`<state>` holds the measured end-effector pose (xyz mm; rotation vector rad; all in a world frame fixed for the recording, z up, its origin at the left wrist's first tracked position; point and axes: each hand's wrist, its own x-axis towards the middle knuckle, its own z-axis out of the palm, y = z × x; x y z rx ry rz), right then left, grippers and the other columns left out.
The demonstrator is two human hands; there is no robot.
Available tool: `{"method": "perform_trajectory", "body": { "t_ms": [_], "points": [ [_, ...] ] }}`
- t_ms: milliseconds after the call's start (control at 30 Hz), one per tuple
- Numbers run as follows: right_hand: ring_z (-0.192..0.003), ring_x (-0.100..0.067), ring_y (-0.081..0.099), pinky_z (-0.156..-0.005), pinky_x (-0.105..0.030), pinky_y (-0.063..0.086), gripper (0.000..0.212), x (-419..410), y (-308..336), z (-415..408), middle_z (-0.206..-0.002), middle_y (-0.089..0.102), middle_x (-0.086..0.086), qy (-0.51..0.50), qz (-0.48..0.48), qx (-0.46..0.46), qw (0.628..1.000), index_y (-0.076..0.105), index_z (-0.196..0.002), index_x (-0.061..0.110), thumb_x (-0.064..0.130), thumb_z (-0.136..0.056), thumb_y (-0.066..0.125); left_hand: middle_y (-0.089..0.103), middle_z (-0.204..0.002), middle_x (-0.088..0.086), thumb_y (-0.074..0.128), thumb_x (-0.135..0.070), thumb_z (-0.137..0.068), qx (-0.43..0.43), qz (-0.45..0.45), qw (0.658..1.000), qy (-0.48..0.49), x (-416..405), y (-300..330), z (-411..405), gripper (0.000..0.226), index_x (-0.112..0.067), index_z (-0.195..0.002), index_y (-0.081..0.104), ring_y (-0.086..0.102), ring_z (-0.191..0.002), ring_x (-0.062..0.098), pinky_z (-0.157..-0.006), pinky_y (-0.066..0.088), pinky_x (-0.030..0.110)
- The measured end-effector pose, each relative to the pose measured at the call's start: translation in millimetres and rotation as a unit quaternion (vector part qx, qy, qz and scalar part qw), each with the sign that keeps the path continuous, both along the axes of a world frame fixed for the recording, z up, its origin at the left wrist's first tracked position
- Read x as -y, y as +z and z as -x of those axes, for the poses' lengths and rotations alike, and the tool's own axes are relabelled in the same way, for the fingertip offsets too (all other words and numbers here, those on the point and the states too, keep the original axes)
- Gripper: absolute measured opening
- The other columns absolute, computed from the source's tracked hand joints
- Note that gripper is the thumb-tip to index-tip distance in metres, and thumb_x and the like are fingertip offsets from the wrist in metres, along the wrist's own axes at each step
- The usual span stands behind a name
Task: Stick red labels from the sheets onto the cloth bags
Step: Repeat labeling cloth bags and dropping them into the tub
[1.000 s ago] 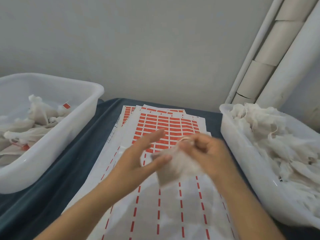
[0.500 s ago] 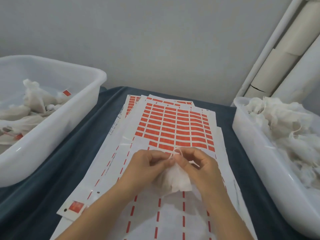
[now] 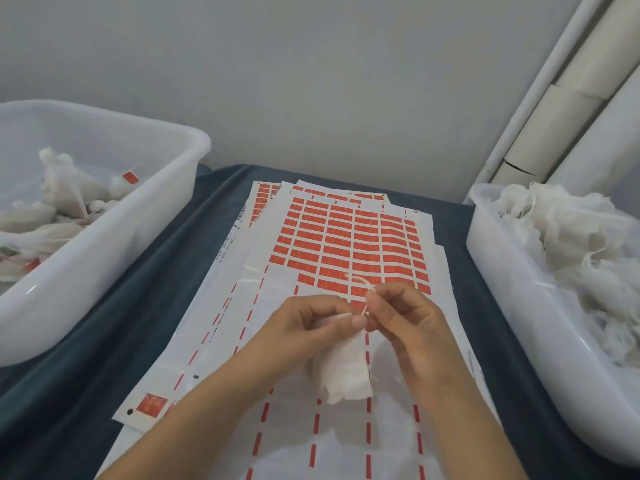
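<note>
A small white cloth bag [image 3: 344, 370] hangs between both hands above the label sheets [image 3: 349, 247]. My left hand [image 3: 308, 325] pinches the bag's top edge. My right hand [image 3: 405, 317] pinches the bag's thin drawstring [image 3: 363, 299], which curls upward from the fingertips. Rows of red labels [image 3: 346, 237] fill the far half of the top sheet; the near half holds only peeled backing with red dashes. One loose red label [image 3: 151, 403] sits at the near left corner of a lower sheet.
A white tub [image 3: 104, 251] at the left holds cloth bags with red labels [image 3: 131, 177]. A white tub [image 3: 519, 289] at the right is heaped with plain cloth bags [image 3: 568, 233]. Dark blue cloth [image 3: 166, 271] covers the table. Cardboard tubes [image 3: 554, 109] lean at the back right.
Both hands came down together over the sheets with the bag. The bag now hangs lower, and my right fingers have drawn the drawstring up from its top.
</note>
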<state>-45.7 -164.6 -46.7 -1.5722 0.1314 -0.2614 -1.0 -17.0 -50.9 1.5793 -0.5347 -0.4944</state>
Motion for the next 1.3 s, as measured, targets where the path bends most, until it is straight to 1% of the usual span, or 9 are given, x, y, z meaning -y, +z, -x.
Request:
{"method": "perform_trajectory", "body": {
  "t_ms": [233,433,633,733,833,1000,1100,1200,1300],
  "points": [
    [-0.067,-0.013,0.067,-0.064,-0.021,0.055,0.022,11.5,3.0,-0.4,-0.076,0.070,0.003,-0.081,-0.117,0.019,0.990,0.061,-0.089,0.015,0.030,-0.073,0.059,0.066,-0.092,-0.022,0.053,-0.055,-0.076,0.013,-0.031,0.995,-0.093,3.0,4.4,7.9,0.023,-0.041,-0.082,0.070,0.057,-0.090,-0.005,-0.076,0.037,0.018],
    [-0.078,-0.016,0.070,-0.072,-0.029,0.058,0.022,7.8,-0.1,1.6,-0.084,0.073,0.001,-0.104,-0.159,0.020,0.982,0.063,-0.090,0.016,0.029,-0.072,0.059,0.066,-0.090,-0.026,0.052,-0.050,-0.080,0.061,-0.056,0.986,-0.145,2.8,5.8,6.9,0.019,-0.043,-0.081,0.070,0.058,-0.089,-0.005,-0.075,0.041,0.003],
    [-0.080,-0.019,0.072,-0.059,-0.022,0.056,0.013,7.8,11.2,4.3,-0.089,0.073,0.001,-0.086,-0.198,0.053,0.975,0.072,-0.077,0.025,0.028,-0.069,0.063,0.057,-0.096,-0.030,0.051,-0.064,-0.072,0.151,-0.053,0.983,0.092,6.8,-2.0,5.9,0.026,-0.048,-0.091,0.060,0.056,-0.090,-0.006,-0.071,0.048,0.008],
    [-0.082,-0.018,0.072,-0.059,-0.022,0.055,0.014,4.4,16.6,7.8,-0.088,0.074,0.002,-0.058,-0.204,0.071,0.975,0.073,-0.072,0.027,0.032,-0.061,0.067,0.066,-0.065,-0.008,0.046,-0.064,-0.080,-0.003,0.032,0.999,-0.031,-0.5,1.1,5.8,0.047,-0.027,-0.070,0.073,0.057,-0.052,0.006,-0.050,0.043,0.012],
    [-0.079,-0.018,0.072,-0.060,-0.022,0.056,0.012,1.9,18.6,11.0,-0.083,0.074,0.001,-0.021,-0.210,0.089,0.973,0.073,-0.069,0.025,0.030,-0.059,0.068,0.072,-0.077,0.002,0.029,-0.069,-0.082,-0.123,-0.017,0.974,-0.188,3.7,1.4,9.6,0.066,-0.023,-0.097,0.073,0.058,-0.051,0.008,-0.047,0.042,0.015],
    [-0.086,-0.020,0.071,-0.069,-0.023,0.056,0.022,-7.0,18.8,14.7,-0.086,0.074,0.003,0.104,-0.138,0.084,0.981,0.073,-0.074,0.029,0.044,-0.060,0.079,0.069,-0.079,-0.005,0.050,-0.055,-0.075,-0.255,0.100,0.961,-0.032,3.0,4.4,-2.6,0.041,-0.027,-0.093,0.073,0.049,-0.047,0.006,-0.042,0.038,0.014],
    [-0.090,-0.019,0.070,-0.072,-0.022,0.055,0.015,-8.0,16.2,10.7,-0.090,0.074,0.005,0.091,-0.144,0.056,0.984,0.073,-0.074,0.030,0.040,-0.062,0.075,0.071,-0.089,0.003,0.071,-0.030,-0.063,-0.368,0.261,0.891,0.055,-6.5,6.2,-9.3,0.047,-0.011,-0.106,0.069,0.047,-0.043,0.008,-0.033,0.038,0.015],
    [-0.091,-0.018,0.070,-0.072,-0.020,0.055,0.011,-4.7,7.4,3.9,-0.094,0.073,0.004,0.022,-0.158,0.029,0.987,0.073,-0.076,0.028,0.031,-0.069,0.065,0.071,-0.090,0.010,0.067,-0.016,-0.069,-0.422,0.352,0.831,0.086,-10.7,9.3,-9.5,0.030,-0.005,-0.097,0.069,0.051,-0.041,0.012,-0.031,0.038,0.015],
    [-0.091,-0.014,0.069,-0.073,-0.019,0.055,0.013,-5.0,-0.5,0.3,-0.094,0.073,0.007,-0.036,-0.125,0.012,0.991,0.070,-0.080,0.025,0.031,-0.071,0.062,0.063,-0.071,0.008,0.058,-0.020,-0.077,-0.393,0.324,0.859,0.045,-10.5,10.1,-7.5,0.016,-0.007,-0.077,0.067,0.048,-0.040,0.012,-0.032,0.038,0.015]
  ]
}}
